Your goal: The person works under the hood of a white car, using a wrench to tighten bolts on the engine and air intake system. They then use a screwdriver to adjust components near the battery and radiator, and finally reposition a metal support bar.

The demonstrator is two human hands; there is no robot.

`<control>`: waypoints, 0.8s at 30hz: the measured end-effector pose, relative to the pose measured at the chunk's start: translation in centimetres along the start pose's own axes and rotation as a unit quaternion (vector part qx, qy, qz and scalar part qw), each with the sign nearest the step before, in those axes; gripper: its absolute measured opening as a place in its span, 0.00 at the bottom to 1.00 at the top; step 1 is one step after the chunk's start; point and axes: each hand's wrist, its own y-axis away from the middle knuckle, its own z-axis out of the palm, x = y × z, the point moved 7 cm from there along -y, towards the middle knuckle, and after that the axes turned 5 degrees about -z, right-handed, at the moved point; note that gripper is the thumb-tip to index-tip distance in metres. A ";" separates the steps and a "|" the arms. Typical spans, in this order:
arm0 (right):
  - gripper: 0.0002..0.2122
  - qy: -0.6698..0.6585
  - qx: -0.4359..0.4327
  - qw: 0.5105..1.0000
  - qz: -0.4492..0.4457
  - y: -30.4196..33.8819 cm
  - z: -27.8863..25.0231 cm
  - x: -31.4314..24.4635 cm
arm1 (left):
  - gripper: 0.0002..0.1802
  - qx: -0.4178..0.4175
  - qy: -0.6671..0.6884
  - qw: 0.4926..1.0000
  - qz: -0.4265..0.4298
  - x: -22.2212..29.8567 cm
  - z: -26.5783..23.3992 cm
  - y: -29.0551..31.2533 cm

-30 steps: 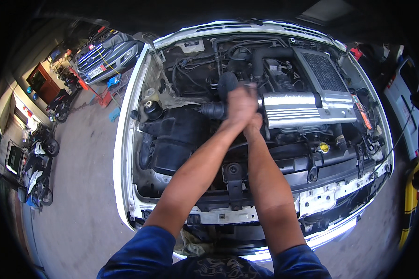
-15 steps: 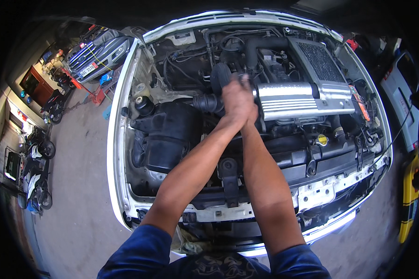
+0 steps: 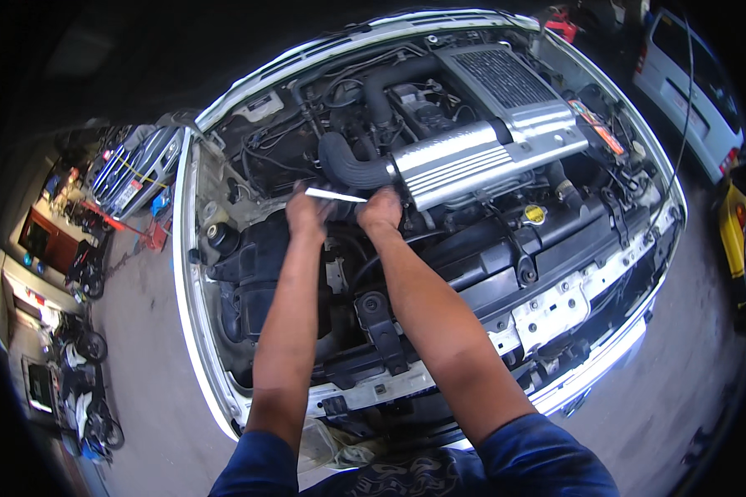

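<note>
A slim, bright, bar-shaped tool (image 3: 336, 195) spans the gap between my two hands; its exact kind is blurred. My right hand (image 3: 380, 210) is closed around its right end, just below the clamped end of a curved black rubber hose (image 3: 348, 161). At the left end of the tool is my left hand (image 3: 306, 215), its fingers smeared by motion. That hand is above the rear corner of the black air filter housing (image 3: 278, 282). The hose meets a silver ribbed engine cover (image 3: 464, 170). Some parts beneath my hands are hidden.
A finned intercooler (image 3: 506, 79) sits behind the cover. Toward the front are a yellow cap (image 3: 535, 214) and the white front crossmember (image 3: 547, 319). Motorcycles (image 3: 83, 398) and a dark car (image 3: 141, 170) stand to the left, a white van (image 3: 688, 91) to the right.
My hands were together at the hose; now they are apart, lower and to the left, with the bright tool between them. The view has shifted and tilted, and the hose shows fully.
</note>
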 end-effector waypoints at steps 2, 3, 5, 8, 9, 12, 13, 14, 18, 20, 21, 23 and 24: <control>0.28 0.007 0.009 1.000 -0.008 0.8 -1.2 -0.6 | 0.28 -0.071 0.068 0.989 -0.111 -1.3 -1.0 0.0; 0.28 -0.029 0.007 1.000 -0.009 1.1 -1.7 -0.9 | 0.30 -0.029 0.106 0.983 -0.149 -1.8 -1.5 0.3; 0.28 -0.057 -0.005 0.998 0.022 1.3 -2.6 -0.9 | 0.31 -0.069 0.028 0.996 -0.048 -0.7 1.0 1.1; 0.20 -0.114 -0.005 0.993 0.040 1.0 -3.6 -0.9 | 0.39 0.046 -0.297 0.933 0.198 2.7 6.9 3.2; 0.20 -0.124 0.000 0.991 0.047 0.8 -3.7 -0.7 | 0.38 0.003 -0.344 0.900 0.268 3.1 9.2 4.7; 0.20 -0.234 -0.049 0.962 0.129 0.1 -2.3 1.3 | 0.34 -0.051 -0.439 0.857 0.264 2.0 14.3 7.8; 0.20 -0.246 -0.056 0.959 0.132 -0.2 -1.9 1.9 | 0.33 -0.088 -0.469 0.835 0.274 1.6 16.1 8.9; 0.20 -0.254 -0.065 0.957 0.127 -0.6 -1.5 2.5 | 0.32 -0.116 -0.511 0.812 0.256 0.9 17.7 9.6; 0.21 -0.241 -0.097 0.964 0.061 -1.8 -0.1 3.2 | 0.30 -0.158 -0.578 0.753 0.272 -0.5 20.4 10.9; 0.21 -0.193 -0.114 0.975 0.012 -1.9 0.2 2.5 | 0.31 -0.140 -0.527 0.800 0.250 -0.4 18.4 9.5; 0.21 -0.157 -0.112 0.981 -0.008 -1.8 0.2 2.0 | 0.32 -0.123 -0.483 0.833 0.239 -0.3 16.7 8.4; 0.22 -0.083 -0.099 0.992 -0.004 -1.2 0.0 1.3 | 0.35 -0.005 -0.373 0.862 0.342 1.4 11.7 7.0; 0.24 -0.051 -0.064 0.997 -0.014 -0.8 -0.4 0.8 | 0.35 0.014 -0.285 0.915 0.284 1.5 8.4 5.0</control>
